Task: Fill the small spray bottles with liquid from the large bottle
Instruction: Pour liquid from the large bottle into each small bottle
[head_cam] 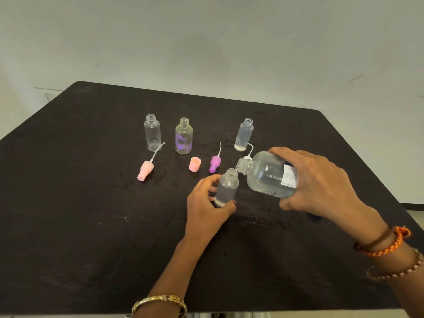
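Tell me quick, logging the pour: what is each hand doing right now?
Left hand: grips the small bottle, upright on the table.
Right hand: grips the large bottle, tipped toward the small bottle's mouth.

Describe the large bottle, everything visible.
The large bottle is clear, plastic-looking, with a threaded neck, no cap, and a white printed label. It is partly full of clear liquid. The right hand grips its base end, tipping it nearly horizontal above the table, mouth at the opening of the small bottle that the left hand holds.
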